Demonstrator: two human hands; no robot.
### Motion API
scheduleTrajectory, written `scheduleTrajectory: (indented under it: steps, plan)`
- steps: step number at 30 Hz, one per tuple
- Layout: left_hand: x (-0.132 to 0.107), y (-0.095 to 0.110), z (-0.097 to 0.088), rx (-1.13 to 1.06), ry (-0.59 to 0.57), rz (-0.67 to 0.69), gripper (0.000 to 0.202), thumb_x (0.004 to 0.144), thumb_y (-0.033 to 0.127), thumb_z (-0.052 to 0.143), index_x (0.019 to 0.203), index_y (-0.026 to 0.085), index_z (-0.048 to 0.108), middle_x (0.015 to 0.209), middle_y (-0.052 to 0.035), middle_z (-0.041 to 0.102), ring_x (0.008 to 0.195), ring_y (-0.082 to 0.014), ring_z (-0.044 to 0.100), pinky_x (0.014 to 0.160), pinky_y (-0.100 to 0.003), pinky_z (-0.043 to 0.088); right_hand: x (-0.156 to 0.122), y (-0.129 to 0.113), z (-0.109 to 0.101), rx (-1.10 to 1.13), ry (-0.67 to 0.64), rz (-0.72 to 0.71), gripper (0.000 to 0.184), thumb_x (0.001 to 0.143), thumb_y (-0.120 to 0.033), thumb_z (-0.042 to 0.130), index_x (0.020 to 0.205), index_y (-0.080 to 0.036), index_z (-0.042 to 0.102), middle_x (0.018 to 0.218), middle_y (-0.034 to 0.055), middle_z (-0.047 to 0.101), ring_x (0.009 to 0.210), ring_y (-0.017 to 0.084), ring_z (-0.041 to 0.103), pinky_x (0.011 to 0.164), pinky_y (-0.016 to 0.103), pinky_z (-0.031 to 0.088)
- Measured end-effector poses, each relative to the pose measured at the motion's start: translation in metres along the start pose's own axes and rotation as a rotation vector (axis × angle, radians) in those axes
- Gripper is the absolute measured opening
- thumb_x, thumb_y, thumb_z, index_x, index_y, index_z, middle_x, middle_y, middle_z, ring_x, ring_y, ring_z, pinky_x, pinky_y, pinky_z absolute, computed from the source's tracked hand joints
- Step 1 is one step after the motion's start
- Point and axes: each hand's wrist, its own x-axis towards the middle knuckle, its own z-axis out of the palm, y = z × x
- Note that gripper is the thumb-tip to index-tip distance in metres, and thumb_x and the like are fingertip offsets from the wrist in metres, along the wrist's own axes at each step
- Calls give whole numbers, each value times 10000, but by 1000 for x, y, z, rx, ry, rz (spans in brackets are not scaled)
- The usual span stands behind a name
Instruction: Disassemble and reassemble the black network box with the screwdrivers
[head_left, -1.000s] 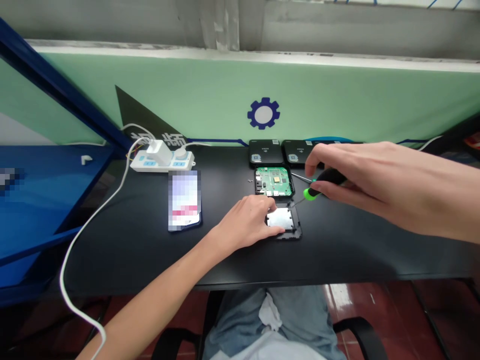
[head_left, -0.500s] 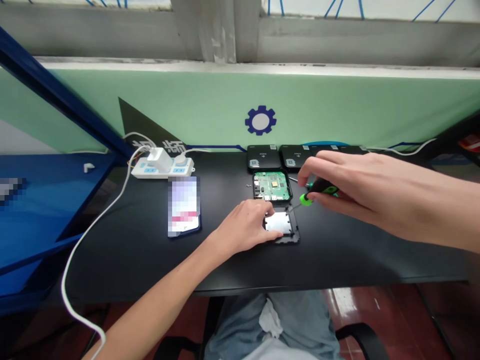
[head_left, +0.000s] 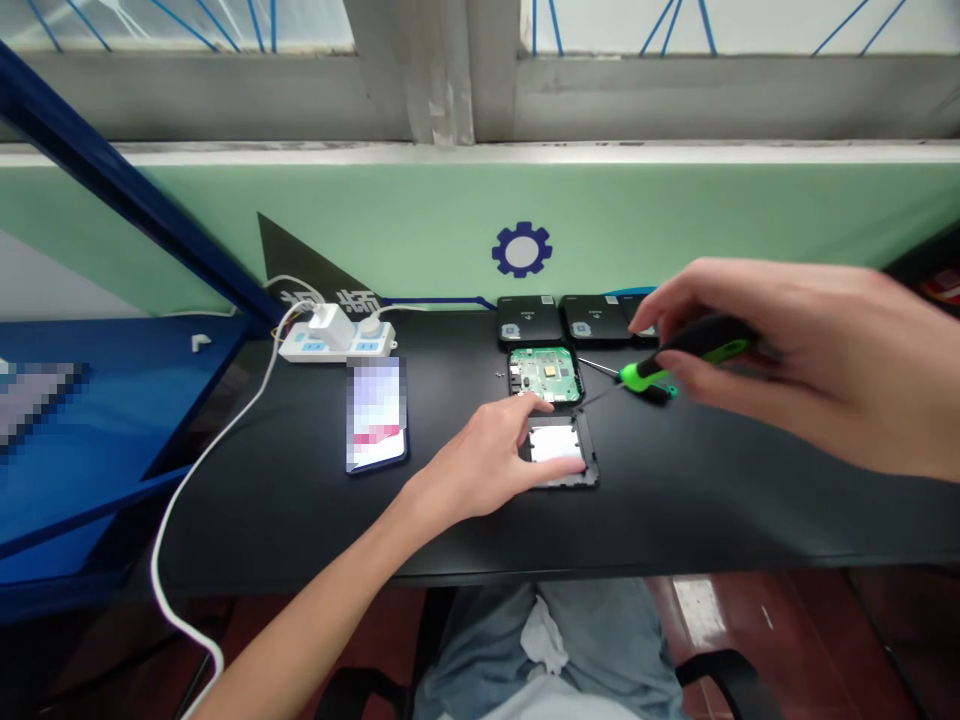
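My left hand (head_left: 480,458) lies flat with its fingertips on a black open case half (head_left: 589,450), which holds a silver metal plate (head_left: 553,444). Just above it sits a second black case half with a green circuit board (head_left: 546,375) inside. My right hand (head_left: 795,370) is raised at the right, gripping a black-and-green screwdriver (head_left: 694,355) whose thin shaft points down-left, near the case. A second steel shaft (head_left: 598,365) lies beside the board. Its handle is partly hidden below the held tool.
Two black device lids (head_left: 529,320) stand in a row along the back of the black table (head_left: 712,520), with a third partly hidden. Tiny screws (head_left: 499,374) lie left of the board. A blurred phone (head_left: 377,415), white power strip (head_left: 337,346) and white cable lie left.
My right hand has lifted and moved right, away from the case, with the screwdriver in it. My left hand stays on the case. The whole view has tilted slightly.
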Motion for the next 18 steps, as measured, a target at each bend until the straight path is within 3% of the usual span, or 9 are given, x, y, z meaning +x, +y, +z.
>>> scheduleTrajectory:
  steps: [2, 5, 8, 10, 14, 18]
  plan:
    - [-9, 4, -7, -193, 108, -97, 432, 1068, 580, 756, 1303, 225, 831, 854, 0, 676, 764, -198, 619, 679, -316, 476, -7, 1, -6, -45, 121, 20, 220, 1115, -478, 637, 1221, -307, 726, 1110, 40, 823, 819, 244, 719, 726, 412, 496]
    - [-22, 5, -12, -621, 159, -253, 306, 1051, 338, 689, 1249, 200, 877, 885, -34, 726, 799, -183, 650, 709, -301, 551, -22, 1, -5, -55, 251, 129, 207, 1095, -466, 681, 1222, -334, 776, 1116, 30, 846, 864, 248, 751, 715, 400, 516]
    - [-37, 6, -10, -1099, 194, -459, 337, 950, 124, 670, 1207, 135, 888, 1145, -131, 840, 1039, -207, 793, 957, -309, 686, -39, 2, 7, 14, 338, 275, 219, 1069, -488, 731, 1204, -338, 815, 1130, 39, 861, 884, 244, 760, 719, 374, 547]
    - [-46, 8, -5, -1319, 245, -571, 375, 915, 41, 635, 1194, 104, 877, 1327, -179, 847, 1266, -238, 821, 1162, -314, 674, -48, 4, 17, 96, 377, 378, 210, 1040, -484, 769, 1160, -325, 835, 1078, 45, 852, 787, 211, 713, 681, 354, 535]
    - [-59, 15, 1, -1510, 287, -646, 505, 908, -39, 562, 1336, 60, 812, 1473, -208, 819, 1483, -270, 768, 1310, -336, 608, -63, 7, 36, 349, 334, 578, 260, 968, -554, 830, 1056, -310, 844, 942, 41, 790, 557, 140, 501, 506, 335, 396]
    - [-61, 15, 4, -1543, 319, -620, 583, 919, -91, 570, 1468, 1, 742, 1509, -244, 803, 1549, -302, 721, 1360, -358, 560, -74, 9, 48, 499, 260, 674, 336, 956, -641, 847, 1077, -328, 847, 961, 57, 765, 579, 158, 477, 482, 343, 369]
